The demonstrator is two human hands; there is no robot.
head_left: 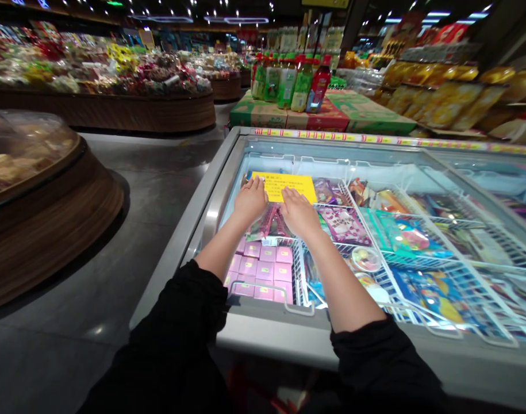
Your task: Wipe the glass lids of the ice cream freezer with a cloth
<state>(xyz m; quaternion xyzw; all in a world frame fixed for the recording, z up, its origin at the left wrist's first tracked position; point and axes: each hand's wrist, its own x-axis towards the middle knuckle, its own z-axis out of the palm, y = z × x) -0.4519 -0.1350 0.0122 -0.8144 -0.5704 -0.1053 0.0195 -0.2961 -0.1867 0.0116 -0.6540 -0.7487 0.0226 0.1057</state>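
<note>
Both arms reach forward over a chest freezer [263,330] with a glass top. My left hand [250,200] lies flat at the left part of a yellow sign [303,185] with printed text, fingers stretched out. My right hand [300,214] rests palm down by the sign's lower edge, its fingers also extended. Neither hand holds anything. Whether they press on the glass or on the sign itself I cannot tell. Below the hands, pink boxes [265,270] fill a wire basket. A purple and white bag [345,225] lies right of my right hand.
More frozen packs, including a blue bag [430,294] and a round tub [366,259], sit between white wire dividers. Bottles [288,80] stand on cartons [267,112] behind the freezer. A curved wooden display stand [51,213] is at the left, beside the grey floor [154,172].
</note>
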